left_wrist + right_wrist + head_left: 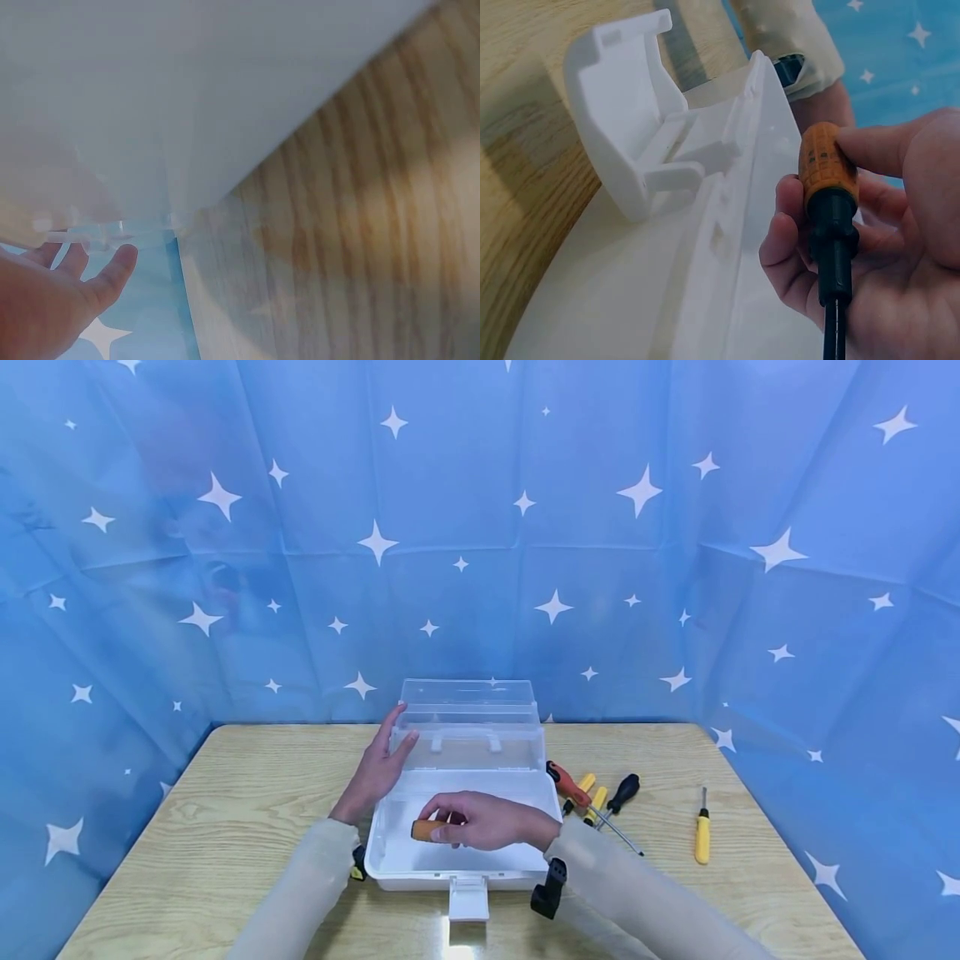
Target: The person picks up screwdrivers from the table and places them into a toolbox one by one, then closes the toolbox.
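A white plastic toolbox [427, 878] lies with its clear lid [468, 745] raised at the back and its front latch [468, 902] hanging down. Over the box interior, my right hand [487, 821] pinches a screwdriver by its orange handle [424, 831]. The right wrist view shows the screwdriver's black collar [832, 236] and dark shaft, whose tip is out of frame. At the lid's left edge is my left hand [377, 770], fingers extended and thumb apart. In the left wrist view, its fingers [112, 274] lie close to the lid; firm contact is unclear.
Right of the box lie a red-and-black screwdriver [576, 789], a black-handled one [625, 791] and yellow-handled tools [598, 802], overlapping. A yellow screwdriver [702, 839] lies farther right. A black-and-yellow object [358, 863] is partly hidden left of the box. A starry blue curtain [465, 593] surrounds the table.
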{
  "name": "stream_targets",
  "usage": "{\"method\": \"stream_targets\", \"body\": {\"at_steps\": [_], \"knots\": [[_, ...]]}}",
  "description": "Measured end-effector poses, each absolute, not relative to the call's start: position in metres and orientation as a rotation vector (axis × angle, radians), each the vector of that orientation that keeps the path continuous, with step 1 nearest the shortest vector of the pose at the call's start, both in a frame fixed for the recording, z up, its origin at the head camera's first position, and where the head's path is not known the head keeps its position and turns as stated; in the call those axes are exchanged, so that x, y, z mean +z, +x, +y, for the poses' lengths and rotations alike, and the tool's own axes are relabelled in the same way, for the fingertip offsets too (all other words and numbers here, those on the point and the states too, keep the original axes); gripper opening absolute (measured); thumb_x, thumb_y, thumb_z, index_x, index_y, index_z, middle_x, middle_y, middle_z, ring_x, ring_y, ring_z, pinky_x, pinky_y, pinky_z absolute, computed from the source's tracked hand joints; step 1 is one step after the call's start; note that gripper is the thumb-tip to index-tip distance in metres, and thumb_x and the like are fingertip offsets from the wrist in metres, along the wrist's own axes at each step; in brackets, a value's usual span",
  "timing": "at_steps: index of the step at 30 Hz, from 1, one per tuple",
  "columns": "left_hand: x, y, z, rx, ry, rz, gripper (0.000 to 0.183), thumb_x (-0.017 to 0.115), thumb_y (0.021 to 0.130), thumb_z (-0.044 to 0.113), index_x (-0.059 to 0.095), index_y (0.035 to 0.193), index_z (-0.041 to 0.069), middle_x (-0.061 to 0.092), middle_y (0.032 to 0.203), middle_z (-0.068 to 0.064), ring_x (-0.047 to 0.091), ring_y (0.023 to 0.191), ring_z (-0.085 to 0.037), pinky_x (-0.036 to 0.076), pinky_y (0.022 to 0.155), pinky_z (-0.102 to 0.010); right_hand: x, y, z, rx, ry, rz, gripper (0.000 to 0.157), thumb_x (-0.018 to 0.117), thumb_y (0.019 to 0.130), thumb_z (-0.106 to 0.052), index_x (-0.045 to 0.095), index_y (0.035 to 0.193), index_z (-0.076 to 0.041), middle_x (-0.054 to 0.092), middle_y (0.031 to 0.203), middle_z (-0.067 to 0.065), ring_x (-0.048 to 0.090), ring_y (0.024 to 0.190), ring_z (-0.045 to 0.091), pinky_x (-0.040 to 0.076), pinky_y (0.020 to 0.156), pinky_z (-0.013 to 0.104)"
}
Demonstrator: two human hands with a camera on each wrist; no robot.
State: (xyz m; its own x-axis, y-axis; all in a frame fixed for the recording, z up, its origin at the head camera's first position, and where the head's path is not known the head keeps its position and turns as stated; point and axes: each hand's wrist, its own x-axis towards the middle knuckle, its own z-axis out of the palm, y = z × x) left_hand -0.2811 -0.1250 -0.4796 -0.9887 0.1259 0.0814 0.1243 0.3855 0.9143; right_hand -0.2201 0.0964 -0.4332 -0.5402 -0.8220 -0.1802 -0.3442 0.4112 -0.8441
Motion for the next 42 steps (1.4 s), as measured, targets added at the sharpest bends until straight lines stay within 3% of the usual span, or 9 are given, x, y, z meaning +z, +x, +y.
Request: {"method": "stream_targets", "body": {"at_steps": [7, 13, 19, 31, 42], "knots": [[-0.479, -0.281, -0.124, 1.718, 0.233, 2.612, 0.069, 0.046, 0.095, 0.066, 0.018, 0.154, 0.046, 0.013, 0.166, 0.003, 0.022, 0.150, -0.034, 0.028, 0.111, -0.066, -0.439, -0.223, 0.095, -1.031, -0.977, 2.090, 0.024, 0.056, 0.102, -0.020, 0.060, 0.126, -0.016, 0.063, 0.105, -0.006, 0.063, 0.079, 0.007, 0.055, 0.072, 0.023], [-0.480, -0.281, -0.125, 1.726, 0.233, 2.606, 0.069, 0.045, 0.094, 0.068, 0.018, 0.154, 0.047, 0.014, 0.166, 0.003, 0.024, 0.149, -0.034, 0.031, 0.110, -0.066, -0.444, -0.223, 0.095, -1.039, -0.944, 2.075, 0.024, 0.057, 0.102, -0.019, 0.060, 0.125, -0.015, 0.063, 0.105, -0.005, 0.064, 0.079, 0.009, 0.054, 0.073, 0.023], [-0.480, -0.280, -0.125, 1.727, 0.219, 2.592, 0.070, 0.046, 0.093, 0.070, 0.017, 0.153, 0.049, 0.015, 0.166, 0.001, 0.032, 0.145, -0.039, 0.041, 0.101, -0.066, -0.450, -0.222, 0.095, -1.014, -0.902, 2.074, 0.023, 0.057, 0.102, -0.019, 0.061, 0.124, -0.016, 0.063, 0.103, -0.005, 0.063, 0.077, 0.009, 0.053, 0.072, 0.022], [-0.478, -0.281, -0.126, 1.726, 0.261, 2.615, 0.069, 0.045, 0.094, 0.068, 0.019, 0.154, 0.046, 0.013, 0.166, 0.005, 0.018, 0.151, -0.031, 0.025, 0.114, -0.065, -0.458, -0.219, 0.095, -0.960, -0.905, 2.090, 0.020, 0.057, 0.102, -0.023, 0.063, 0.121, -0.018, 0.063, 0.095, -0.007, 0.059, 0.077, 0.006, 0.050, 0.074, 0.022], [-0.478, -0.280, -0.125, 1.715, 0.235, 2.607, 0.071, 0.045, 0.093, 0.070, 0.018, 0.155, 0.046, 0.013, 0.166, 0.004, 0.021, 0.151, -0.034, 0.028, 0.111, -0.067, -0.463, -0.217, 0.094, -0.889, -0.878, 2.152, 0.020, 0.058, 0.101, -0.024, 0.061, 0.120, -0.024, 0.063, 0.105, -0.010, 0.060, 0.089, 0.004, 0.049, 0.085, 0.024]]}}
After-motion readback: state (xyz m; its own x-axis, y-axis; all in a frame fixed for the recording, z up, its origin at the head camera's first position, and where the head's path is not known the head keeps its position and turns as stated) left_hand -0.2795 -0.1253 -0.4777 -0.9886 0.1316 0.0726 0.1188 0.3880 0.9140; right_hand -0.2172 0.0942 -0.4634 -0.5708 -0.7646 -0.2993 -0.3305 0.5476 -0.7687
